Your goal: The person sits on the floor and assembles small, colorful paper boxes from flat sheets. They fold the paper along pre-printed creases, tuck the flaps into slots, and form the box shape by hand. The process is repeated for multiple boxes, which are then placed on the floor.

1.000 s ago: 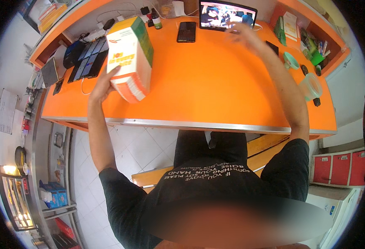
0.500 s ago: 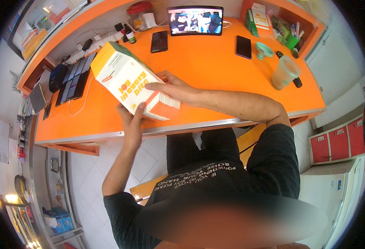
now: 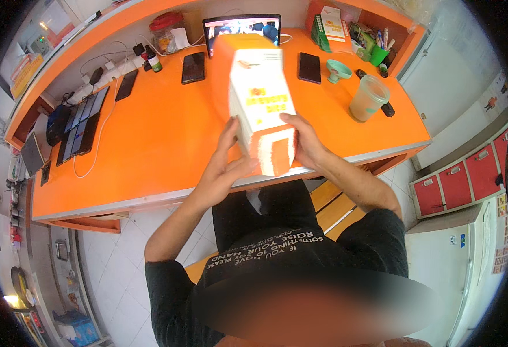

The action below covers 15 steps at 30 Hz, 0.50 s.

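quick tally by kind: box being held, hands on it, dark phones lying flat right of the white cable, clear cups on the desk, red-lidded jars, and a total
Held box: 1
Hands, left hand and right hand: 2
Dark phones: 3
Clear cup: 1
Red-lidded jar: 1
Total: 8

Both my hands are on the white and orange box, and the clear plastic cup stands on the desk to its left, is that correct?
No: the clear plastic cup stands on the desk to the right of the white and orange box, as the head view shows. Your left hand and right hand are on it.
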Tool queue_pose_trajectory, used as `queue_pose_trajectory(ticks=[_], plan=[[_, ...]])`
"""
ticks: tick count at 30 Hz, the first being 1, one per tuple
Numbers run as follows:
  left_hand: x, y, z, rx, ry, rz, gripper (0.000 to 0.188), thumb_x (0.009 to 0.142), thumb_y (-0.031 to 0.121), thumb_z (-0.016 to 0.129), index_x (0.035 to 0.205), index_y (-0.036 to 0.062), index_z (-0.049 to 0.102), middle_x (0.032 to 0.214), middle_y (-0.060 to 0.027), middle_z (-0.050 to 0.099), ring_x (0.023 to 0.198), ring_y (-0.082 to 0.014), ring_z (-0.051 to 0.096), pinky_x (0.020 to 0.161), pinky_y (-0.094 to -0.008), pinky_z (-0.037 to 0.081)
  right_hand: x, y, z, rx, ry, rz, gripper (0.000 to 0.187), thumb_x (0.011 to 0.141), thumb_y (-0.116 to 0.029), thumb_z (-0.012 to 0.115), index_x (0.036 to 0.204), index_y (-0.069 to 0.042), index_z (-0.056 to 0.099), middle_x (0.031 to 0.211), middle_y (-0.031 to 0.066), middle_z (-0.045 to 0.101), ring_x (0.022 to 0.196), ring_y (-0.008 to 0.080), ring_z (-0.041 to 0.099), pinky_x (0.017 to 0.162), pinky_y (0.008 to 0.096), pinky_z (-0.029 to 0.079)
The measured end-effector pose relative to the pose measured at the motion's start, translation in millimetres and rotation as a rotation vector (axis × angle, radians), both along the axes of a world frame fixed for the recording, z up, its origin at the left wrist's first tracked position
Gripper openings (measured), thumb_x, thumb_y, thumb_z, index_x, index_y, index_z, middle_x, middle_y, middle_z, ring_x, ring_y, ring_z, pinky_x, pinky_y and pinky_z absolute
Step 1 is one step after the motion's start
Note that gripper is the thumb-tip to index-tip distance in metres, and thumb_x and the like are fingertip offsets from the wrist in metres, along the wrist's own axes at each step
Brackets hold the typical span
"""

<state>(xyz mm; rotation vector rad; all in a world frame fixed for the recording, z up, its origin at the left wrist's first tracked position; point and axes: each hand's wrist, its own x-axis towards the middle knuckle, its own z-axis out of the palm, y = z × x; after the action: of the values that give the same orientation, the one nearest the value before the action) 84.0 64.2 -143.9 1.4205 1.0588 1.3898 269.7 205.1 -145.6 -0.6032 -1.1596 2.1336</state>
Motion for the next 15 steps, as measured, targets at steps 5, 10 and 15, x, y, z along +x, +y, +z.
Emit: queue_pose_trajectory(ticks=[5,10,15], plan=[[3,2,20,0.068,0.130,-0.116,0.078,0.092,0.023,0.069,0.155,0.0087,0.024,0.161,-0.0177,0.016,0.147,-0.0337,0.025,0.116,-0.0518,0.031,25,8,7,-0.104,0.167,-0.261,0.060,0.096,-0.045,0.055,0.141,-0.006,0.045,0.136,0.0120,0.058,0.126,0.0284,0.056,0.109,0.0483,0.042],[-10,-20,4,0.022,0.337,-0.194,0.073,0.091,0.029,0.071,0.150,0.0084,0.033,0.151,-0.0187,0.037,0.138,-0.0346,0.039,0.111,-0.0492,0.037,32,70,25,0.055,0.272,-0.510,0.055,0.098,-0.042,0.053,0.141,-0.008,0.047,0.139,0.0086,0.056,0.128,0.0263,0.055,0.110,0.0471,0.042],[-17,-30,-25,0.018,0.416,-0.225,0.067,0.089,0.017,0.072,0.146,0.0051,0.039,0.145,-0.0137,0.046,0.129,-0.0291,0.049,0.111,-0.0440,0.038,22,150,36,0.153,0.277,-0.692,0.049,0.100,-0.037,0.051,0.140,-0.009,0.048,0.140,0.0083,0.056,0.128,0.0242,0.055,0.109,0.0460,0.044]])
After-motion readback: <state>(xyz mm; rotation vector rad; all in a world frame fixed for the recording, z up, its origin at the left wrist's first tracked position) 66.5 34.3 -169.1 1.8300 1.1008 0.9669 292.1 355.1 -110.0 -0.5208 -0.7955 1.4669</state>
